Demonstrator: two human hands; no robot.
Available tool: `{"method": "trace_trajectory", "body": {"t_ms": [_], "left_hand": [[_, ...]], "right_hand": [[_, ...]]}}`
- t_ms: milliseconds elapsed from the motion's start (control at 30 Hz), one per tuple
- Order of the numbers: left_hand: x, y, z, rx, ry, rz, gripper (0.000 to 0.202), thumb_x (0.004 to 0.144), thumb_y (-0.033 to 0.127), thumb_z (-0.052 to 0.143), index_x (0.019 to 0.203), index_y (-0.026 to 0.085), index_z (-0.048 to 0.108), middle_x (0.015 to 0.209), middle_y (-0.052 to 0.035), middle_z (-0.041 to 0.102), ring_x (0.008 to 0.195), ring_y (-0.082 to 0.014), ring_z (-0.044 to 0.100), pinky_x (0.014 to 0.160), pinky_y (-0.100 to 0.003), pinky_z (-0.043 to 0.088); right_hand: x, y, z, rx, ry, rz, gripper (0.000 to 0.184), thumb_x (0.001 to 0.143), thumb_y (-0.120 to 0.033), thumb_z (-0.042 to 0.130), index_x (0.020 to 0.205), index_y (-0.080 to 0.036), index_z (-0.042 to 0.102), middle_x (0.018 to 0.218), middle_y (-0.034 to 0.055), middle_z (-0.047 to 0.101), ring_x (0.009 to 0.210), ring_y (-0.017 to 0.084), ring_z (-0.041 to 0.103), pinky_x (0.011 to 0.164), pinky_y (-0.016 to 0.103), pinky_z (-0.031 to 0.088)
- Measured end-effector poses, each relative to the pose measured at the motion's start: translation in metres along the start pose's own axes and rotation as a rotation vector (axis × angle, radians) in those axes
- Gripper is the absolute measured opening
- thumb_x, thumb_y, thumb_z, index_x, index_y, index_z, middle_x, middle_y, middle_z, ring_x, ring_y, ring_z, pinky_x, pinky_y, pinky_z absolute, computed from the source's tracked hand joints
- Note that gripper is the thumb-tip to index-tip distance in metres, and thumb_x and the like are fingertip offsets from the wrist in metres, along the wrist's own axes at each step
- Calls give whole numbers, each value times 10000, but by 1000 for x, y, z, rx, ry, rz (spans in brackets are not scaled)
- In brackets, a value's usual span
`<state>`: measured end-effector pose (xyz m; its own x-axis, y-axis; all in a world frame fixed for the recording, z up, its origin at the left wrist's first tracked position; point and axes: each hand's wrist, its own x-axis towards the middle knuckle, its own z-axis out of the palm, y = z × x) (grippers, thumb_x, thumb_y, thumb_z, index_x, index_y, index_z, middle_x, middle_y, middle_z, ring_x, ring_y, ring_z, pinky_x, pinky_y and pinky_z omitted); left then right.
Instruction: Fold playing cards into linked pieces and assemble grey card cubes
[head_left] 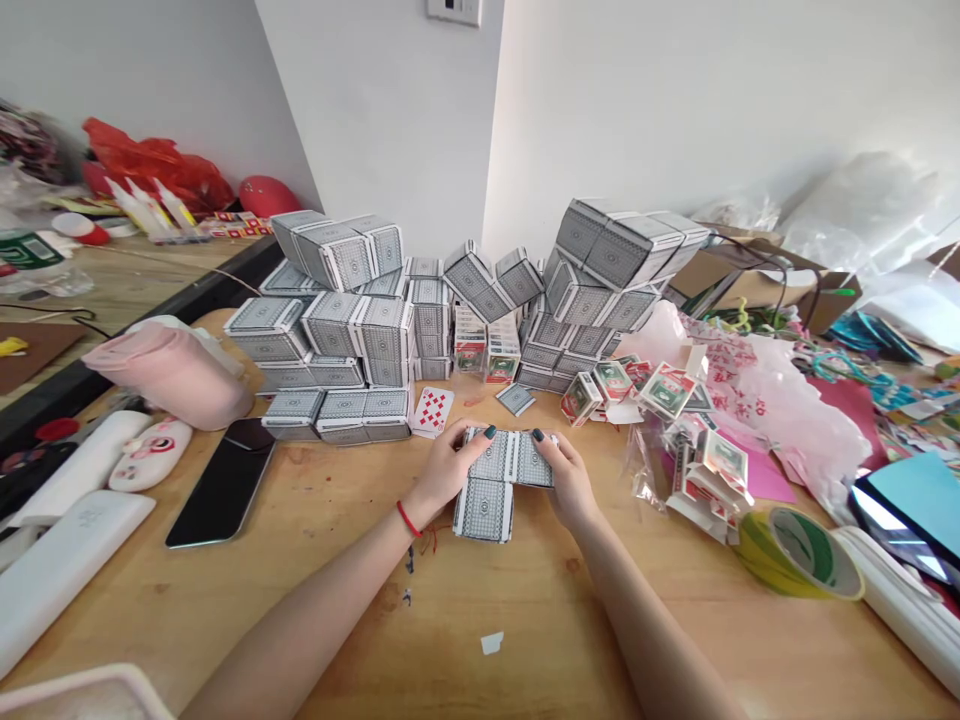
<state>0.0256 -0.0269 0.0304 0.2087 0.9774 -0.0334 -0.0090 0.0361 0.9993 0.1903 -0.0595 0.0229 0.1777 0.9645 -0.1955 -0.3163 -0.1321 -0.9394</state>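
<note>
An L-shaped block of playing-card cubes, with grey patterned card backs outward, is gripped between both my hands at the middle of the table. My left hand is closed on its upper left, thumb on top; a red string bracelet circles that wrist. On its upper right, my right hand is closed with the thumb on top too. The fingers beneath are hidden. Just beyond lie a face-up ten of diamonds and a face-down card. Similar card blocks stand stacked at left and right.
Two upright rows of card boxes stand between the stacks. Opened card boxes, yellow tape and plastic bags crowd the right. Leftward are a black phone, a white mouse and a pink roll. A paper scrap lies in front.
</note>
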Motion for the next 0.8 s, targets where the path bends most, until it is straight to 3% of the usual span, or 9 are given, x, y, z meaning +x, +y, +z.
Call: {"method": "trace_trajectory", "body": {"t_ms": [100, 233, 300, 367, 467, 667, 800], "left_hand": [[-2, -1, -3, -137, -39, -1, 387, 757, 428, 561, 1082, 217, 574, 922, -24, 607, 851, -167, 540, 730, -267, 412], [-7, -1, -7, -303, -213, -95, 640, 747, 386, 606, 1320, 249, 356, 981, -40, 628, 871, -178, 574, 752, -286, 435], [-9, -2, -5, -276, -249, -136, 722, 713, 361, 656, 1342, 241, 323, 918, -37, 648, 792, -170, 591, 693, -276, 447], [-10, -3, -3, -223, -201, -116, 692, 700, 359, 671, 1312, 207, 385, 903, -47, 659, 784, -176, 600, 682, -274, 455], [-8, -3, -2, -163, -149, -33, 598, 708, 358, 663, 1248, 170, 486, 1062, -80, 647, 951, -216, 590, 798, -301, 459], [-3, 3, -12, -64, -291, -6, 500, 780, 374, 576, 1240, 185, 520, 1200, -63, 603, 1166, -273, 494, 967, -394, 393], [-4, 12, -14, 77, -262, 115, 466, 801, 347, 551, 1249, 227, 508, 1315, -39, 512, 1271, -233, 393, 1070, -384, 283]], "right_hand": [[1, 1, -1, 62, 63, -42, 285, 663, -460, 672, 771, -201, 621, 704, -21, 582, 624, 129, 506, 560, 229, 393], [2, 1, -3, 164, 184, -77, 256, 677, -452, 653, 775, -222, 600, 735, -37, 582, 657, 130, 516, 588, 233, 412], [2, 1, -5, 165, 190, -95, 265, 686, -457, 641, 813, -227, 603, 776, -33, 592, 683, 135, 524, 606, 241, 417], [3, 2, -6, 150, 193, -123, 278, 702, -469, 623, 835, -226, 603, 808, -25, 597, 701, 138, 526, 618, 245, 415], [4, 7, -10, 92, 219, -175, 284, 715, -488, 607, 800, -218, 587, 780, -23, 585, 677, 127, 507, 613, 240, 394], [2, 16, -13, -96, 288, -228, 307, 702, -498, 629, 740, -203, 553, 665, -37, 515, 592, 105, 440, 577, 225, 351], [-5, 10, -7, -209, 177, -278, 257, 738, -467, 608, 804, -220, 582, 798, -3, 591, 702, 134, 515, 644, 238, 390]]}}
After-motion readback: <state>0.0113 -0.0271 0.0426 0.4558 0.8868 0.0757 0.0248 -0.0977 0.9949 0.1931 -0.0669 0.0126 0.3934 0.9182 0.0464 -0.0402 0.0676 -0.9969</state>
